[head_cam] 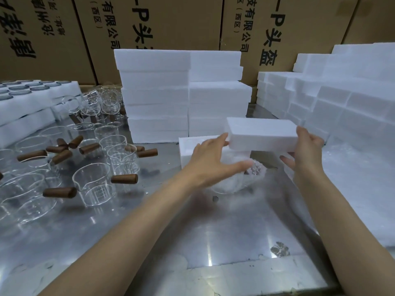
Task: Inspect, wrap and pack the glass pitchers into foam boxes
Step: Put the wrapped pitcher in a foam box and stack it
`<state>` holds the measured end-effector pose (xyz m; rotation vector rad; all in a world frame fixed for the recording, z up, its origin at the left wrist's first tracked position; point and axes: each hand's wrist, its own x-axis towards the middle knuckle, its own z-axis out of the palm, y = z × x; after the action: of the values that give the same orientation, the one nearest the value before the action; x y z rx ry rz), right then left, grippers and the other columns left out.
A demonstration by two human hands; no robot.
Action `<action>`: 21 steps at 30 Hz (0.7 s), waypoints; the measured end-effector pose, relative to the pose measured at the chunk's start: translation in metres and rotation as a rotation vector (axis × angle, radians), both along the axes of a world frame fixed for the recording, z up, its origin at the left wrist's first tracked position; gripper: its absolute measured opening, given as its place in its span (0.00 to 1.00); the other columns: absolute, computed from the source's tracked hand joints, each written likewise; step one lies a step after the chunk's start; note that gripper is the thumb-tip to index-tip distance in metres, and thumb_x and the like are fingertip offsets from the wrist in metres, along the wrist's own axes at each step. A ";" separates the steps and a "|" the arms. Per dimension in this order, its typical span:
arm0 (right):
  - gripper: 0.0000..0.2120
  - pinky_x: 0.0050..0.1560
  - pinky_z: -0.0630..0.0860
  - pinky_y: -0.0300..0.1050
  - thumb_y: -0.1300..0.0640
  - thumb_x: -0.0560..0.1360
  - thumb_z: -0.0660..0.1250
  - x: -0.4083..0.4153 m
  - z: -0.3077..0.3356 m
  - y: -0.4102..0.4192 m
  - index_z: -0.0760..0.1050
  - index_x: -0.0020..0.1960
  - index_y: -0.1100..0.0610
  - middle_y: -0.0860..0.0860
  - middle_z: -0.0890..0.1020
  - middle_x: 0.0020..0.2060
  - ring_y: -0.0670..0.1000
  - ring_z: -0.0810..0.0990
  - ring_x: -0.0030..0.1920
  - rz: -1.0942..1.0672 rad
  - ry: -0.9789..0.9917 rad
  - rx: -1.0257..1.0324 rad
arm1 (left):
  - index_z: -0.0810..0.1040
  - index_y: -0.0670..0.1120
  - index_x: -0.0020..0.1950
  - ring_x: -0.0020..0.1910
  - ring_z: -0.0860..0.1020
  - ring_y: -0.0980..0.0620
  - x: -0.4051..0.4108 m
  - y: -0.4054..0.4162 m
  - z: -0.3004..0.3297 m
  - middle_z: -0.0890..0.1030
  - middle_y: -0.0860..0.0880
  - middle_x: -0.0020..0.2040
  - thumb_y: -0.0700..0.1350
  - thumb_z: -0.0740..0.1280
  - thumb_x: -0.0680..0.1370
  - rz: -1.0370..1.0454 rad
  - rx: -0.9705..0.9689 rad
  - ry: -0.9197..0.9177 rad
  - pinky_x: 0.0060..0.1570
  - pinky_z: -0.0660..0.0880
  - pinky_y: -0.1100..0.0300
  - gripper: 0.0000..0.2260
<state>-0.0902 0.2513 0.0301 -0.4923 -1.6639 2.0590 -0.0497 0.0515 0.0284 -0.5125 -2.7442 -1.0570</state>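
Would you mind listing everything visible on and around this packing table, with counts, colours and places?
Glass pitchers: many, too crowded to count, clear with brown wooden handles, left half of the table.
Foam tray: white, far left, holding grey-rimmed round items.
Foam boxes: two white stacks, centre back.
Foam pieces: white stepped pile, right.
Foam box: one, white, on the table behind the hands.
Foam block: one, white, held above the table.
Wrapped bundle: one, whitish, blurred, beneath the block.
Cardboard cartons: several, brown, black print, along the back.
Table: metal, silver.
Left hand: touching the block's left end.
Right hand: gripping its right end.
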 end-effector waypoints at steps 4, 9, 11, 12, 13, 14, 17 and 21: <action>0.06 0.43 0.79 0.45 0.60 0.78 0.58 0.002 -0.001 0.013 0.68 0.55 0.56 0.53 0.74 0.51 0.55 0.76 0.56 -0.014 0.043 -0.321 | 0.55 0.51 0.78 0.70 0.64 0.50 0.000 0.003 -0.010 0.68 0.53 0.72 0.66 0.71 0.68 0.007 -0.152 0.074 0.68 0.59 0.55 0.45; 0.11 0.38 0.79 0.43 0.60 0.78 0.57 0.001 -0.003 0.016 0.67 0.60 0.57 0.54 0.75 0.52 0.53 0.78 0.52 -0.060 0.081 -0.407 | 0.67 0.57 0.70 0.68 0.68 0.57 0.003 -0.017 -0.018 0.72 0.58 0.68 0.66 0.73 0.65 0.003 -0.160 0.078 0.66 0.66 0.57 0.36; 0.09 0.39 0.80 0.43 0.60 0.77 0.57 0.000 -0.004 0.016 0.68 0.58 0.56 0.52 0.76 0.49 0.53 0.78 0.50 -0.063 0.082 -0.412 | 0.73 0.58 0.64 0.62 0.72 0.59 0.006 -0.022 -0.014 0.76 0.61 0.62 0.66 0.74 0.62 -0.002 -0.099 0.079 0.63 0.70 0.58 0.32; 0.09 0.38 0.80 0.43 0.60 0.77 0.57 0.000 -0.004 0.016 0.68 0.57 0.56 0.52 0.76 0.47 0.52 0.78 0.49 -0.068 0.086 -0.415 | 0.74 0.60 0.60 0.58 0.74 0.61 0.007 -0.024 -0.008 0.78 0.63 0.56 0.66 0.74 0.61 0.004 -0.032 0.091 0.59 0.71 0.61 0.30; 0.08 0.37 0.80 0.42 0.60 0.77 0.57 0.000 -0.004 0.016 0.68 0.56 0.56 0.52 0.76 0.46 0.51 0.78 0.48 -0.073 0.090 -0.419 | 0.74 0.61 0.57 0.52 0.75 0.63 0.006 -0.027 -0.001 0.79 0.64 0.51 0.65 0.76 0.60 0.016 0.043 0.118 0.54 0.71 0.65 0.28; 0.07 0.36 0.79 0.42 0.60 0.77 0.57 0.000 -0.005 0.016 0.68 0.55 0.56 0.51 0.76 0.46 0.51 0.78 0.47 -0.078 0.096 -0.425 | 0.74 0.61 0.55 0.47 0.75 0.66 0.001 -0.032 0.008 0.78 0.64 0.48 0.64 0.77 0.61 0.035 0.110 0.163 0.50 0.70 0.70 0.26; 0.07 0.34 0.79 0.41 0.60 0.77 0.57 0.000 -0.005 0.016 0.69 0.53 0.56 0.52 0.77 0.45 0.50 0.79 0.46 -0.086 0.120 -0.449 | 0.73 0.58 0.59 0.44 0.74 0.69 -0.024 -0.049 0.037 0.77 0.63 0.46 0.60 0.76 0.66 0.119 0.197 0.274 0.42 0.65 0.80 0.25; 0.06 0.36 0.80 0.41 0.60 0.77 0.57 0.000 -0.005 0.016 0.70 0.52 0.56 0.51 0.77 0.45 0.51 0.79 0.47 -0.087 0.123 -0.462 | 0.72 0.51 0.67 0.55 0.72 0.59 -0.060 -0.062 0.042 0.76 0.58 0.52 0.57 0.76 0.68 0.204 0.123 0.173 0.46 0.65 0.72 0.30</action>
<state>-0.0899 0.2673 0.0252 -0.5582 -1.0729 2.3566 -0.1098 -0.0102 0.0707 -0.2836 -2.4996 -1.0678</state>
